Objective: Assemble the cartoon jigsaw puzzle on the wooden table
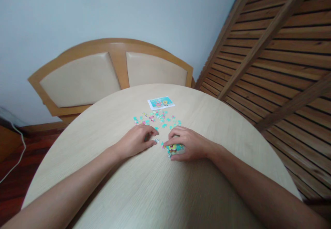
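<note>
On the table lies a partly joined jigsaw puzzle (172,148) in turquoise with a yellow cartoon figure. My right hand (192,143) rests over its right side, index finger along the upper edge and thumb along the lower, gripping it; the palm hides part of it. To the left, my left hand (137,138) is curved with thumb and index finger apart. A small pale puzzle piece (157,140) lies at the tip of that thumb. Loose puzzle pieces (164,125), several of them turquoise, pink and yellow, spread out beyond both hands.
Behind the loose pieces lies a picture card (161,103) with cartoon figures on turquoise. The round wooden table (144,194) stands before a padded headboard (85,77) against the wall. Wooden slats (279,63) lean at the right, and a white cable (22,143) hangs at the left.
</note>
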Tool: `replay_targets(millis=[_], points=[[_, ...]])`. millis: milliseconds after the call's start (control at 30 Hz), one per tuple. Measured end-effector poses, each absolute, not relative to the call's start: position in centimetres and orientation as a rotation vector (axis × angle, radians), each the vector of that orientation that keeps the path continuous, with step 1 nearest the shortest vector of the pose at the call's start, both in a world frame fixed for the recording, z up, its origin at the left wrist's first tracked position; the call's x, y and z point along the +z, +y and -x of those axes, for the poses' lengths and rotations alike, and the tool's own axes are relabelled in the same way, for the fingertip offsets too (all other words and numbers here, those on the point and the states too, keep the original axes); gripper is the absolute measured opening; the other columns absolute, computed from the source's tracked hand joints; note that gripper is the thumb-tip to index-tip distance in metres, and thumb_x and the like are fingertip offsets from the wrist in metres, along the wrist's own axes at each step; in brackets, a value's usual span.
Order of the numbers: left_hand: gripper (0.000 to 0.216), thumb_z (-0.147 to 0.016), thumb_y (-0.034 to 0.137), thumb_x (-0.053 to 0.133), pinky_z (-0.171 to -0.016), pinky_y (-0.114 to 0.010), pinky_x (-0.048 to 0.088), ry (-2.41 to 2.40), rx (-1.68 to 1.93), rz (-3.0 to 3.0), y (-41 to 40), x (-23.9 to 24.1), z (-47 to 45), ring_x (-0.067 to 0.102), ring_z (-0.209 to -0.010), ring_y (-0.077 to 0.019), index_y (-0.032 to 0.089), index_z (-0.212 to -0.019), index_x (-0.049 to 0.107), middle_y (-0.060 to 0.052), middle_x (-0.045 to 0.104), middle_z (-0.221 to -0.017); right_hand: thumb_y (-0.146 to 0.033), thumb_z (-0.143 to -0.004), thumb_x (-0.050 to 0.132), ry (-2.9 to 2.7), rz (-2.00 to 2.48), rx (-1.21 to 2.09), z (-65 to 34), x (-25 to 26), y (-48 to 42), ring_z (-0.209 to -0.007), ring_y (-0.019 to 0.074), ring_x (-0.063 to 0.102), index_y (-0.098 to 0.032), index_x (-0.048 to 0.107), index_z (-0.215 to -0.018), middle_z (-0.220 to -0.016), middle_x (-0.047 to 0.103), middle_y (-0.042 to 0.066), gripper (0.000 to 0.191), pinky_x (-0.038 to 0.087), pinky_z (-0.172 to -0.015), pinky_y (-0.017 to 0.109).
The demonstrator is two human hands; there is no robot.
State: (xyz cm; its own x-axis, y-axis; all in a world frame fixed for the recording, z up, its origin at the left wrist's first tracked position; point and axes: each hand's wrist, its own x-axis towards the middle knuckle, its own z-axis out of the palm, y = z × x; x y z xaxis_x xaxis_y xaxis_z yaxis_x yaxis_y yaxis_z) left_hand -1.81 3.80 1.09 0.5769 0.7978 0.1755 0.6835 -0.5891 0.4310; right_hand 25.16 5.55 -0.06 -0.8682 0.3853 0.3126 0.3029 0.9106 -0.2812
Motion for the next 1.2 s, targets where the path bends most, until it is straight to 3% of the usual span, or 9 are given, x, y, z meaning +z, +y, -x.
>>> replay_targets(millis=[167, 400, 867, 1200], points=[[0.016, -0.088, 0.021, 0.067, -0.080, -0.032, 0.049, 1.244, 0.507, -2.429, 3.4, 1.2, 1.2, 0.064, -0.084, -0.0196, 0.021, -0.104, 0.071, -0.002, 0.071, -0.091, -0.046, -0.081, 0.077, -2.707, 0.506, 0.324, -25.1, 0.0, 5.5, -0.094, 0.0231, 0.064, -0.020, 0.075, -0.114, -0.105, 0.067, 0.010, 0.042, 0.050, -0.090, 0.039], [0.014, -0.092, 0.028, 0.067, -0.097, -0.042, 0.046, 1.205, 0.547, -2.540, 3.8, 0.0, 1.7, 0.062, -0.102, -0.0237, 0.022, -0.105, 0.072, -0.006, 0.071, -0.106, -0.048, -0.081, 0.076, -2.720, 0.517, 0.325, -25.1, 0.0, 5.6, -0.095, 0.0230, 0.063, -0.021, 0.075, -0.114, -0.106, 0.067, 0.009, 0.042, 0.049, -0.091, 0.040], [0.007, -0.094, 0.022, 0.064, -0.096, -0.041, 0.044, 1.178, 0.608, -2.518, 3.8, -0.6, 1.2, 0.061, -0.100, -0.0233, 0.021, -0.098, 0.070, -0.005, 0.071, -0.101, -0.046, -0.081, 0.077, -2.729, 0.509, 0.341, -24.9, 0.2, 5.3, -0.096, 0.0236, 0.064, -0.020, 0.075, -0.116, -0.107, 0.067, 0.010, 0.044, 0.049, -0.093, 0.040], [0.010, -0.097, 0.029, 0.063, -0.095, -0.039, 0.043, 1.098, 0.657, -2.505, 3.7, -0.7, 0.7, 0.063, -0.096, -0.0219, 0.021, -0.096, 0.069, -0.005, 0.071, -0.096, -0.045, -0.080, 0.078, -2.711, 0.500, 0.355, -24.8, -0.1, 5.2, -0.096, 0.0229, 0.063, -0.022, 0.074, -0.117, -0.108, 0.066, 0.009, 0.043, 0.049, -0.093, 0.039]])
